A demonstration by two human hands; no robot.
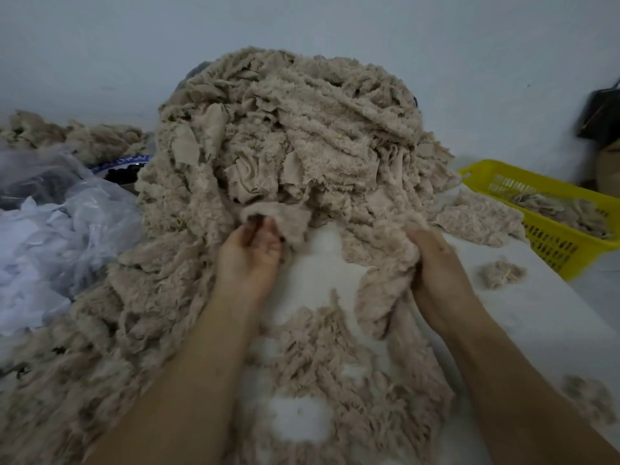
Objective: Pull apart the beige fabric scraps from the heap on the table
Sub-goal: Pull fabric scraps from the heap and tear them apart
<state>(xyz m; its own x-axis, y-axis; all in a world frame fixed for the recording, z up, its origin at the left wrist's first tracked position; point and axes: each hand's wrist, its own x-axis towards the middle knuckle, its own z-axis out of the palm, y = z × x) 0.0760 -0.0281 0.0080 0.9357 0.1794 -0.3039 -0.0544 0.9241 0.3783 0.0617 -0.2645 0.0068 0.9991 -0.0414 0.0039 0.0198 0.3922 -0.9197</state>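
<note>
Handling: the beige fabric scraps (pixel 379 280) appear soft, limp and fleecy, with frayed edges that likely snag on neighbouring pieces.
Weight: single pieces are judged light; the tangled heap (pixel 285 129) probably drags when one piece is drawn out.
Hold points: a free edge or corner at the heap's near foot suits best. A pinch close to the tangle limits stretching and fibre shedding.
Left hand: the left hand (pixel 250 250) lies palm up, its fingers curled onto the folded edge of a scrap at the heap's base.
Right hand: the right hand (pixel 432 263) grips a long fleecy strip, and its fingertips are buried in the pile.
Location: the heap stands on the table (pixel 536 313) against the wall (pixel 302 21). Looser scraps spread toward the person on the near side.
Surface: the tabletop is white and smooth, with a bare patch between the hands and a loose tuft (pixel 501 271) to the right.
Surroundings: a yellow basket (pixel 503 176) holding beige scraps sits at the right, translucent plastic bags (pixel 50 229) at the left, and a second beige pile (pixel 67 135) behind them.
</note>
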